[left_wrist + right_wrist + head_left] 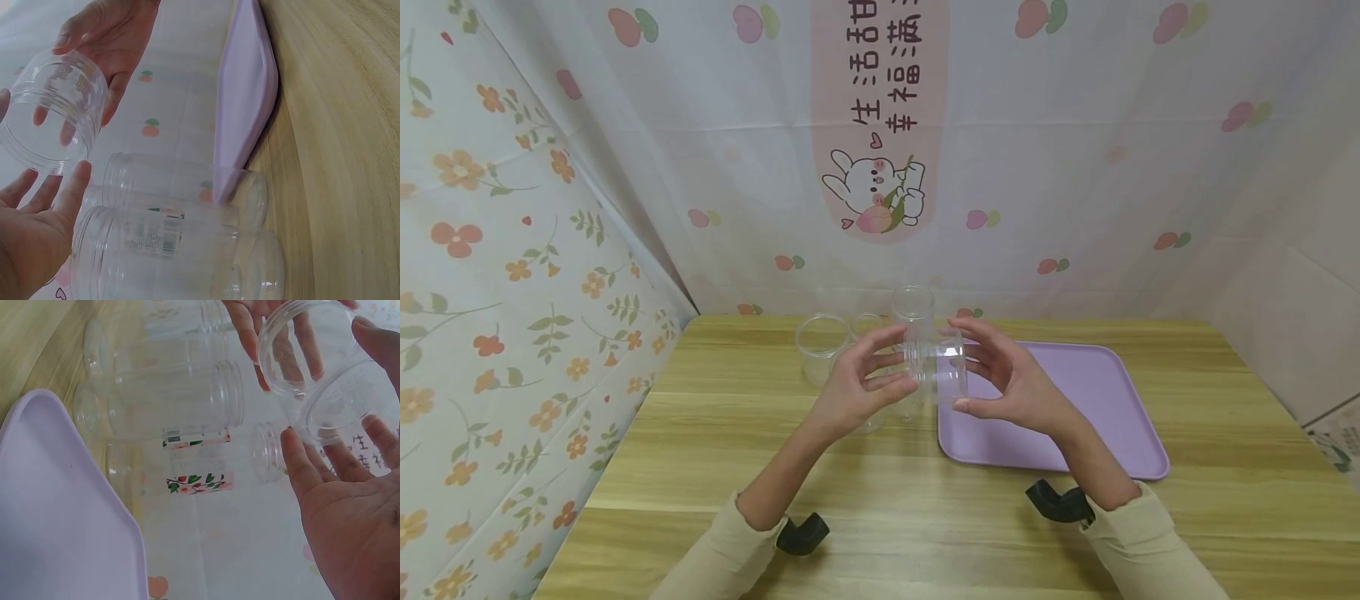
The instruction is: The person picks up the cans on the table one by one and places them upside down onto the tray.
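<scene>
Head view: the left hand (863, 377) holds a clear jar (938, 365) by its ridged mouth, thumb and fingers around it; the right hand (1013, 379) grips the base end; the jar lies sideways, raised above the table (700, 467), close to the standing jars (175, 406) and the tray (1101, 408); slick walls held by fingertips could slip if either hand eased; a low swing might topple those jars; the walls look like thin, glossy plastic; the tray is smooth, lilac, round-cornered; the table, wood-grained.
</scene>
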Demonstrator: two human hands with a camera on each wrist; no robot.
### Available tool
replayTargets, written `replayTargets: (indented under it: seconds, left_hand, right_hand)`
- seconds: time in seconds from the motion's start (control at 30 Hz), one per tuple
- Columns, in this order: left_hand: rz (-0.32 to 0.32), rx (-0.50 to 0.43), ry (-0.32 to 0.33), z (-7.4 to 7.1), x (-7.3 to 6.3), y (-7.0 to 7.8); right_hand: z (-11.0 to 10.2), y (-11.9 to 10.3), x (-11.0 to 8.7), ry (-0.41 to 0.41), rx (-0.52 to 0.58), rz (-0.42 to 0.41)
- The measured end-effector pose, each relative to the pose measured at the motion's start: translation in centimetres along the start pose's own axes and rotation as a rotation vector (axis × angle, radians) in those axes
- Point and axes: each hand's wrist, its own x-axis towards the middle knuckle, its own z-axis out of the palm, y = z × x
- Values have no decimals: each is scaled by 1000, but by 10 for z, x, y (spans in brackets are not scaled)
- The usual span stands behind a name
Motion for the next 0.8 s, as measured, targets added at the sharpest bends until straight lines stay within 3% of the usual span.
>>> replayTargets:
  seconds: [0.2,0.53,0.8]
  left_hand:
    - [5,-1,-5,-2,1,1]
    - [77,-24,27,-15,1,5]
    - [90,153,99,-34,-3,10]
  right_hand:
    - [-2,-2,-1,-3,-13,6]
    - [-9,-5,-5,13,-25,18]
    - [-15,-4,-7,10,-57,-1]
